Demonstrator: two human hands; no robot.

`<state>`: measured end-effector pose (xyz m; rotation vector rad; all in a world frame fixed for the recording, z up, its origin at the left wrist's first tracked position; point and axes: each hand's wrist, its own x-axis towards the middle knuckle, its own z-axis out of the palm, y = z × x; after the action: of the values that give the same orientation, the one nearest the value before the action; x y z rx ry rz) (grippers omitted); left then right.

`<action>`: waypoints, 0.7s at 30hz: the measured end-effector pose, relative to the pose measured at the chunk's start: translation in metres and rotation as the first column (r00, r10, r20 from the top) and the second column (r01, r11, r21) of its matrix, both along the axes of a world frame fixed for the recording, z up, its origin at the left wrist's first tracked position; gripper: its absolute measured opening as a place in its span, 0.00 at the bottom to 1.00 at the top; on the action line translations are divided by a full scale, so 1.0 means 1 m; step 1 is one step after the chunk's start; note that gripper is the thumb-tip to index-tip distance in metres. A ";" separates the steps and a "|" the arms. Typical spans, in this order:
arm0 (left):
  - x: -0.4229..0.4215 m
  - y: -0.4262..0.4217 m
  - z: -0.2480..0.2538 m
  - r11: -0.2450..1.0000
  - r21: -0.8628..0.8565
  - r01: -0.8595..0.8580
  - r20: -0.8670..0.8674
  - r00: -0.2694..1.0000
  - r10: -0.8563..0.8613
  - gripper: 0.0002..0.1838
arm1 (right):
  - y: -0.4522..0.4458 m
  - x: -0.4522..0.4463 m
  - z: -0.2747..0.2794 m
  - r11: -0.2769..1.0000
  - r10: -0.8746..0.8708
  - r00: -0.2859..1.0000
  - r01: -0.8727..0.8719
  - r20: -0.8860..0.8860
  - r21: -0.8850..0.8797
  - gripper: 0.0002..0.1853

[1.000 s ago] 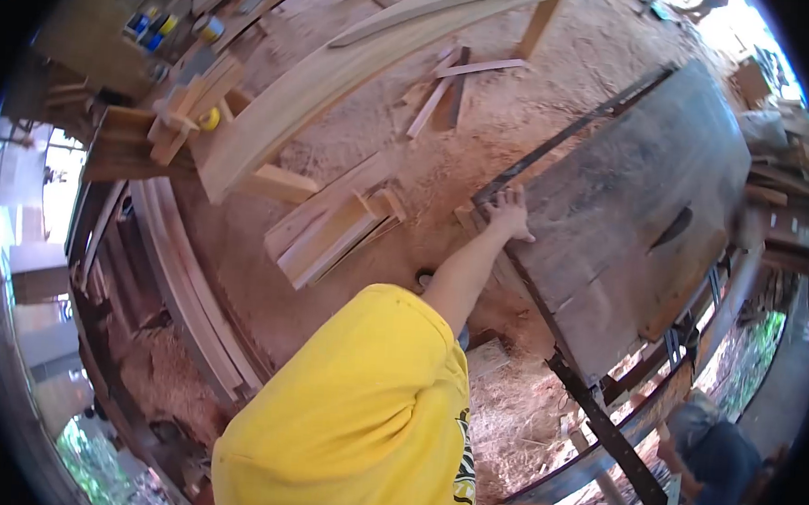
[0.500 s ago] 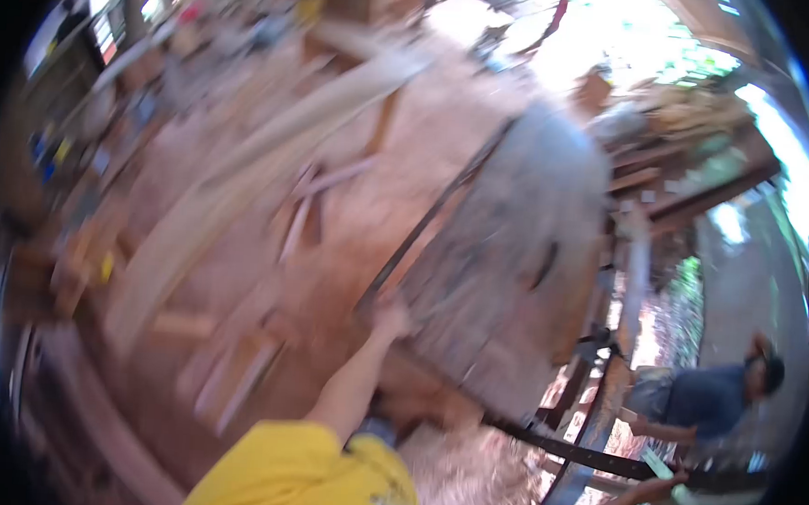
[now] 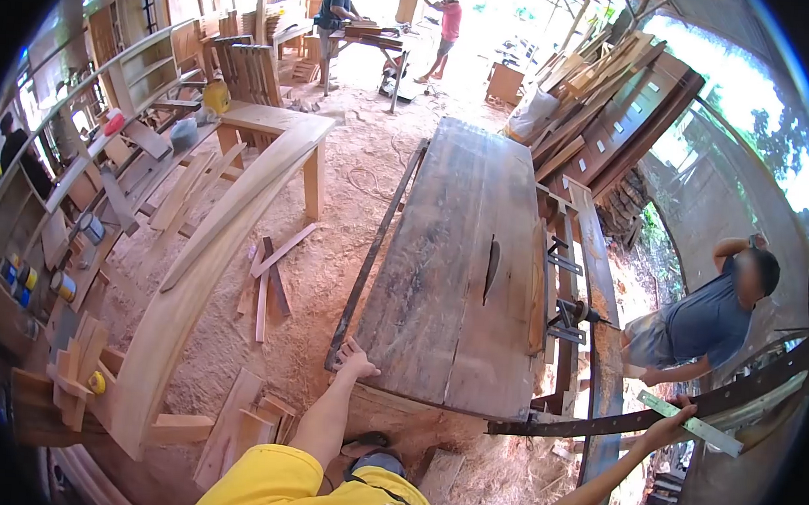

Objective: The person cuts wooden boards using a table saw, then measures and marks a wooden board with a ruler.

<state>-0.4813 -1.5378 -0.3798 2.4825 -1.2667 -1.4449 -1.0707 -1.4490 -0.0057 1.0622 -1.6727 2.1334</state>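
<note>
A wide, dark wooden slab (image 3: 435, 282) lies in front of me, with a long crack and a slot in its face. My left hand (image 3: 355, 360) is at its near left corner, fingers bent over the edge and thumb toward the top. Close beside those fingers ends a long dark bar (image 3: 379, 251) running along the slab's left side. Out to the right, my right hand (image 3: 672, 424) is closed around a pale green flat strip (image 3: 713, 437). A dark bar with holes (image 3: 587, 427) passes right behind that hand; whether my fingers also hold it is unclear.
A co-worker (image 3: 708, 314) stands at the right, beside a rusty metal beam (image 3: 606, 327) and clamps (image 3: 566, 320). Left of me is a curved wooden piece (image 3: 211, 270) on a bench. Planks (image 3: 596, 98) lean behind; offcuts (image 3: 270, 282) litter the dusty ground. Two people work farther back.
My view has tilted upward and sharpened from a blur. The far workers now show. Both hands keep their places by the slab corner and the pale green strip.
</note>
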 end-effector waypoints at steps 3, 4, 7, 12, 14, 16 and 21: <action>0.000 0.000 0.007 1.000 0.001 0.000 0.002 1.000 0.000 0.80 | -0.001 -0.004 -0.006 0.999 0.046 0.999 -0.045 0.014 -0.030 0.28; 0.000 0.001 0.005 1.000 -0.003 -0.004 0.002 1.000 0.004 0.80 | -0.002 0.000 -0.005 0.998 0.040 0.999 -0.040 0.003 -0.038 0.28; 0.000 -0.001 0.003 1.000 0.016 0.006 0.001 1.000 -0.006 0.81 | 0.001 0.008 0.000 0.999 0.039 0.999 -0.039 0.003 -0.032 0.28; 0.000 -0.002 0.003 1.000 0.019 -0.005 0.011 1.000 0.004 0.82 | 0.001 -0.009 -0.010 0.994 0.108 0.994 -0.108 -0.004 -0.027 0.28; -0.001 0.000 0.003 1.000 0.023 -0.002 0.015 1.000 0.002 0.82 | 0.002 -0.006 -0.010 0.995 0.100 0.995 -0.100 0.016 -0.025 0.28; 0.000 0.000 0.004 1.000 0.004 -0.010 0.012 1.000 0.010 0.82 | 0.001 0.005 -0.004 0.996 0.089 0.995 -0.088 0.036 -0.025 0.28; 0.000 -0.001 0.002 1.000 -0.006 -0.007 0.011 1.000 0.007 0.80 | -0.002 0.014 0.002 0.998 0.031 0.999 -0.030 0.015 -0.048 0.33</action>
<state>-0.4814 -1.5385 -0.3781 2.4923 -1.2606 -1.4252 -1.0566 -1.4506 -0.0041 1.0675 -1.6137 2.1946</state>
